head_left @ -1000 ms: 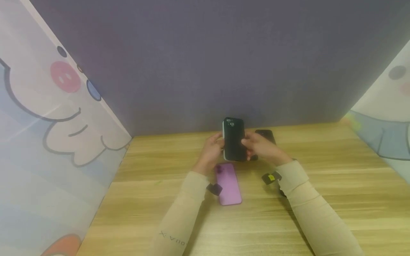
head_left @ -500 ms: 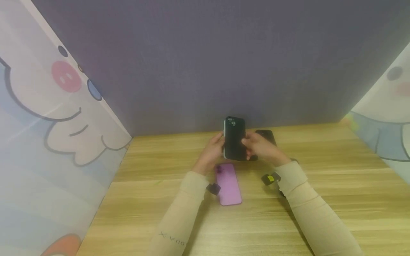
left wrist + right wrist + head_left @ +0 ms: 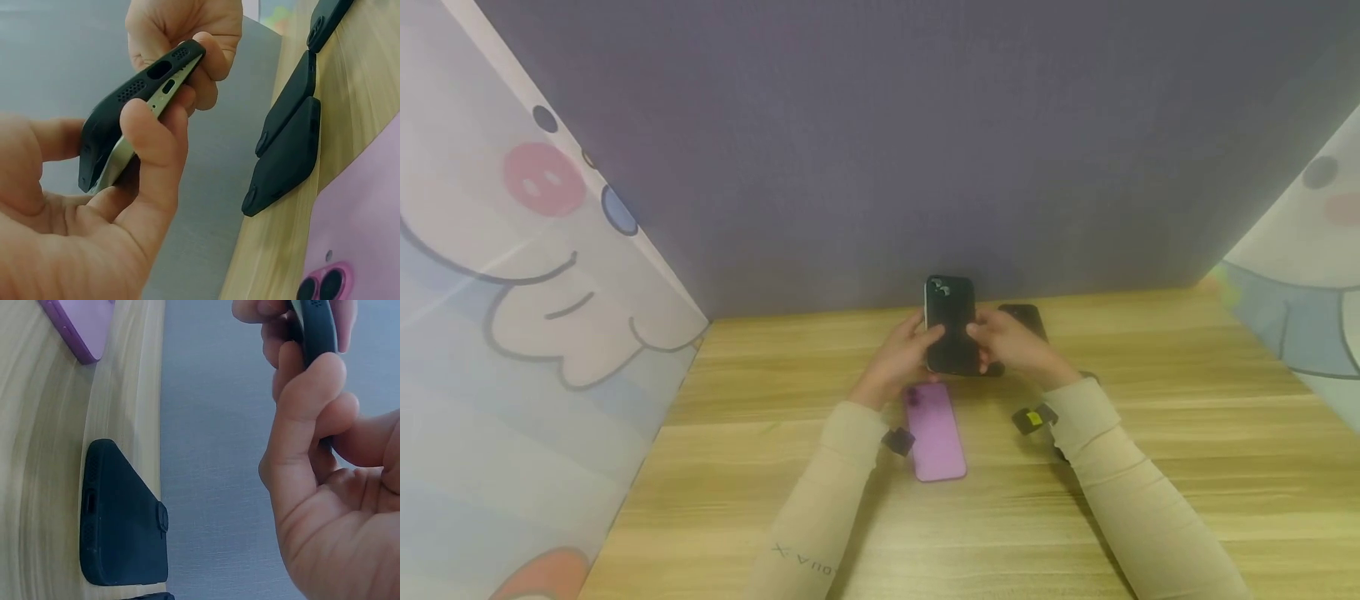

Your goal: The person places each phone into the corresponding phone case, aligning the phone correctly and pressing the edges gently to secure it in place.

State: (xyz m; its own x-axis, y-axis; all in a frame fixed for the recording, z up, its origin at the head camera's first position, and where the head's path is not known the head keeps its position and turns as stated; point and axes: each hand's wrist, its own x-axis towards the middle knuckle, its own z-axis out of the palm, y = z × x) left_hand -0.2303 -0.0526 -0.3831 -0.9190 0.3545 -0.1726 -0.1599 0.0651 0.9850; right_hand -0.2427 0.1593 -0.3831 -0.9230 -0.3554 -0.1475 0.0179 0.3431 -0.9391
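Observation:
Both hands hold a black phone case (image 3: 953, 310) upright above the far side of the table, its camera cutout at the top. In the left wrist view a pale phone (image 3: 117, 161) sits partly in the case, with a gap open along one side between them. My left hand (image 3: 889, 360) grips the left edge, thumb on the case's back and fingers around the phone. My right hand (image 3: 1017, 346) pinches the right edge, thumb on the back. Below them a pink phone (image 3: 937, 437) lies on the table, camera side up.
Black cased phones lie behind the right hand, one seen beside it (image 3: 1026, 317); the left wrist view shows several in a row, including a near black cased phone (image 3: 287, 159). A grey panel (image 3: 880, 167) rises at the table's (image 3: 760, 483) back edge, with cartoon-printed walls either side.
My left thumb has moved from the edge onto the back of the case. The pale strip along the case's left side looks narrower. The right hand has barely moved.

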